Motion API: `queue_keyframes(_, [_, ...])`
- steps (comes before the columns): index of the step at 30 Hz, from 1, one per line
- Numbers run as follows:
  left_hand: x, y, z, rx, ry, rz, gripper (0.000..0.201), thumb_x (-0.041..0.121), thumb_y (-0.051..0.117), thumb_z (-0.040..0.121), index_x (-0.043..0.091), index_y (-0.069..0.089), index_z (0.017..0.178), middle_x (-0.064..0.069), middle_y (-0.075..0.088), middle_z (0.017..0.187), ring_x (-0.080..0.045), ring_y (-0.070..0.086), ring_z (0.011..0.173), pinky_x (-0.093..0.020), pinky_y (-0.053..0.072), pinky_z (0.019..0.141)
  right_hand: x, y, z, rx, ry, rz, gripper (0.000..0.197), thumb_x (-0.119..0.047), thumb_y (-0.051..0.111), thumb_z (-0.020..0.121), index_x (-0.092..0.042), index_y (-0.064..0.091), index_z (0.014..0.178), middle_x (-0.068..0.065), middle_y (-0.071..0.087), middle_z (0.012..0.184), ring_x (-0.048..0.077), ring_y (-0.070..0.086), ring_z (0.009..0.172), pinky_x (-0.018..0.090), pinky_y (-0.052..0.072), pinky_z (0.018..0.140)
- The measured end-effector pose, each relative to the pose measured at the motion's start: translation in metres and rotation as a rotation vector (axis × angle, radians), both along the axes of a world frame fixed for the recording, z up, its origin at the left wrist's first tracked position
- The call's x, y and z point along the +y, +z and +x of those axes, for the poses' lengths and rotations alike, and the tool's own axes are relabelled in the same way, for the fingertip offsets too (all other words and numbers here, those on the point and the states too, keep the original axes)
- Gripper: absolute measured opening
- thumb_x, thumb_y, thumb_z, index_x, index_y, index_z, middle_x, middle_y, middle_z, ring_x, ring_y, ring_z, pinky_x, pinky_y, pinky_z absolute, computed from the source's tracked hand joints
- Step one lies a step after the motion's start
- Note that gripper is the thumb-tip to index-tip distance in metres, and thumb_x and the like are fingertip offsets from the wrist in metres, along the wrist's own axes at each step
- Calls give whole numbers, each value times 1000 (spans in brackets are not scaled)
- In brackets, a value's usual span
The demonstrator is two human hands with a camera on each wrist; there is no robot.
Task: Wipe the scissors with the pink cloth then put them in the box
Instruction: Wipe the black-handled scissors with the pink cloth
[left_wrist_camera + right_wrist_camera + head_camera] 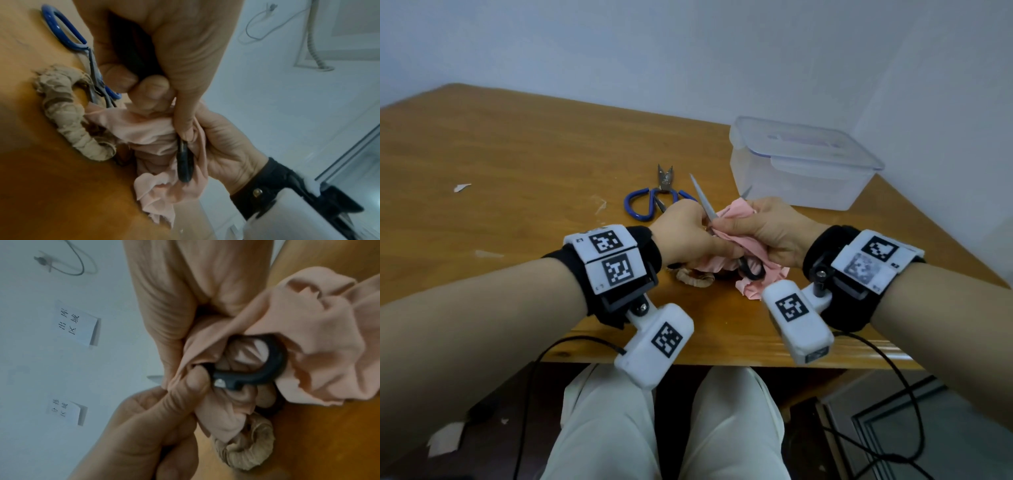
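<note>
Black-handled scissors (703, 199) are held above the table with their grey blades spread apart. My left hand (697, 236) grips them near the pivot, its thumb on the black handle loop (184, 162). The pink cloth (738, 217) is bunched around one blade and my right hand (727, 226) grips it there. In the right wrist view the cloth (320, 337) drapes over the handle loop (267, 363) and a blade tip pokes out past the fingers. The clear plastic box (803, 171) stands behind my right hand with its lid on.
Blue-handled scissors (650, 202) lie on the wooden table (517, 164) just beyond my left hand. A beige fabric-wrapped ring (697, 278) lies under my hands. Paper scraps (461, 187) lie at the left. Walls close off the table's far and right sides.
</note>
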State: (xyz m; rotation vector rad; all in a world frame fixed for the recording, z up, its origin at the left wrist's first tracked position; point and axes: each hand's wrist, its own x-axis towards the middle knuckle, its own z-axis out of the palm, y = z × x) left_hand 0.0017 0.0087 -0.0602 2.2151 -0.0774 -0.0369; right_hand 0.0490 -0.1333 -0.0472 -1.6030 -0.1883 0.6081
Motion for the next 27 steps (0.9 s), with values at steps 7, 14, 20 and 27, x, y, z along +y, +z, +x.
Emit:
queue_keyframes(7, [-1,-5,2,7,-6,37,37,34,79,75,3,61,77,-4,47,56,-11,43,46,-17,32,40,-3,-3,-3,-15,36,-41,16,5,68,72,-1,66,86,17,68,74,23,67,63,30,59,56])
queue_keyframes(14, [-4,-3,-1,18,40,49,46,39,78,75,11,47,53,-4,45,49,-12,42,42,-24,33,43,8,0,-6,-119,-13,-167,38,-15,80,63,8,65,89,17,68,71,24,67,60,32,59,59])
queue_keyframes(20, [0,-4,-4,46,30,-92,44,39,80,72,1,58,65,-8,53,52,-14,49,42,-25,38,44,2,8,-5,-180,56,-229,15,-12,73,79,-3,63,73,4,66,54,12,64,50,20,53,49])
queue_keyframes(27, [0,-3,-5,58,-35,-93,48,35,78,76,-10,66,89,-6,54,53,-5,45,33,-20,36,38,-8,12,-2,-174,101,-300,15,-12,72,79,0,68,87,11,68,68,18,66,62,25,57,56])
